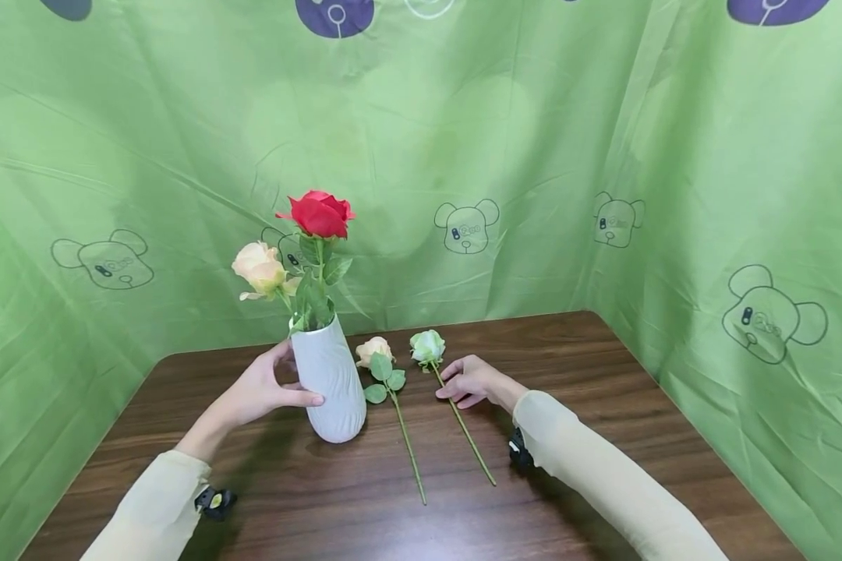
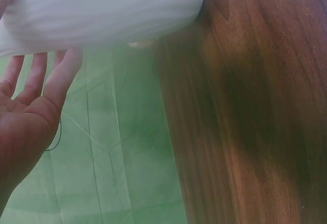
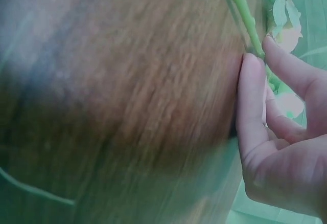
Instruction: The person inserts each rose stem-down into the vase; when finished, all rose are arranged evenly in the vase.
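My left hand (image 1: 270, 386) holds the white ribbed vase (image 1: 330, 382) from its left side, thumb across the front and fingers behind. A red rose (image 1: 319, 214) and a cream rose (image 1: 260, 266) stand in the vase, their lower stems hidden inside it. To the right, my right hand (image 1: 479, 380) pinches the stem of a pale green-white rose (image 1: 428, 346) lying along the table. The right wrist view shows thumb and fingertips meeting at that green stem (image 3: 240, 9). Between vase and right hand lies a peach rose (image 1: 375, 351) with green leaves, touched by neither hand.
The dark wooden table (image 1: 575, 351) carries everything. Green curtain (image 1: 393, 140) with bear outlines hangs behind its far edge and along both sides. Dark wrist cameras (image 1: 214, 502) sit at both cream sleeves (image 1: 603, 460).
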`<state>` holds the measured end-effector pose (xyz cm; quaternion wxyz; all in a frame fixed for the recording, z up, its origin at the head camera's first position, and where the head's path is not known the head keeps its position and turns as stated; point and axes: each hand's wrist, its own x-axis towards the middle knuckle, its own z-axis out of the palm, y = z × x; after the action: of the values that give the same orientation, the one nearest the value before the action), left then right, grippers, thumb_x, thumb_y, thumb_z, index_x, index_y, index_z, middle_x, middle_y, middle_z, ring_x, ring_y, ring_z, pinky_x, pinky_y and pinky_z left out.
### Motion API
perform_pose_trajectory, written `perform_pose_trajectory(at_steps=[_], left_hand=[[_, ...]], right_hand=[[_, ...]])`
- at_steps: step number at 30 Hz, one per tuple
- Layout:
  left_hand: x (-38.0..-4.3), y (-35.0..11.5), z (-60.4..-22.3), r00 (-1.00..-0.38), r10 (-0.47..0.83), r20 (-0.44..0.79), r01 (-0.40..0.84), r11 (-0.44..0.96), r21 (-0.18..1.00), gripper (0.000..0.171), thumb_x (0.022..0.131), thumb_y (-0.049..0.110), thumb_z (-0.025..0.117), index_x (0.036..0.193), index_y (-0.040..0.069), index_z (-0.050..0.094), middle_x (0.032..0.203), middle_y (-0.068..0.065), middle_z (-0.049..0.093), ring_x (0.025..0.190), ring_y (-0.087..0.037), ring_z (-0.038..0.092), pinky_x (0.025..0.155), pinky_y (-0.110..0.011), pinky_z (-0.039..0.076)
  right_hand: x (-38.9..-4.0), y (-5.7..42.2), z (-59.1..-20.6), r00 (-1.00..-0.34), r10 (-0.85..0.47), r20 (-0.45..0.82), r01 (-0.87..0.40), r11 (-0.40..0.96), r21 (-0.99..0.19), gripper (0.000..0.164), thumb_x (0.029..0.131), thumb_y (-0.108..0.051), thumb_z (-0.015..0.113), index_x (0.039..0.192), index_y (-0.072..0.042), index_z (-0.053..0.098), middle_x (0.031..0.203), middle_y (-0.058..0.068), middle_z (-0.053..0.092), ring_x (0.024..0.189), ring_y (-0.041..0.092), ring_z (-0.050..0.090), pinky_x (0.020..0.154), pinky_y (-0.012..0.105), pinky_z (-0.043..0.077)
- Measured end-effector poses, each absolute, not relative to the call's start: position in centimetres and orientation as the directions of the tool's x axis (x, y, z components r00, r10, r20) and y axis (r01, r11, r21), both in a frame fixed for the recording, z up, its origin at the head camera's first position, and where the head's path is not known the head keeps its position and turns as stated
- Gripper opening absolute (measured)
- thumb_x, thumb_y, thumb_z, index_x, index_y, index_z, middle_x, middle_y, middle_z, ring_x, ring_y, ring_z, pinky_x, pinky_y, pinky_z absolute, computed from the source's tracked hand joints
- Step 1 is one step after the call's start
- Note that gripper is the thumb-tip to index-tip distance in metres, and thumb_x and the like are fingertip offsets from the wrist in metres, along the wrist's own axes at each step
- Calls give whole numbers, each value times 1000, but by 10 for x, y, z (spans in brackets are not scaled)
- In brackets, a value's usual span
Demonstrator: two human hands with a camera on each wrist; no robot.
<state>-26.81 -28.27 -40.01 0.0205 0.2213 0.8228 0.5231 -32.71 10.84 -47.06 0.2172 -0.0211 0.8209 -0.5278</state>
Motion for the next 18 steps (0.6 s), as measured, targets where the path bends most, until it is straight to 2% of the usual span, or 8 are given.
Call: perform_pose_trajectory(at_steps=[10,18], left_hand=[[-266,-284,-402,-903,390,183,320,324,890,80,72,11,93,138,5,48,118,-19,58,110,-37,58,91,-35,59],[-267,-282,-399,-905,377,195,330,337,882,80,71,13,94,137,7,50,116,-17,59,109,-39,57,89,-36,61]], right_hand=[[-325,107,-470,-903,-263,-340,196,455,-869,43,82,-9,84,119,-2,64,85,7,68,75,21,66,63,34,63],[-326,109,-466,-901,-248,-357,216,456,-863,36,90,-17,79,119,-3,64,87,10,65,75,20,65,63,32,63]])
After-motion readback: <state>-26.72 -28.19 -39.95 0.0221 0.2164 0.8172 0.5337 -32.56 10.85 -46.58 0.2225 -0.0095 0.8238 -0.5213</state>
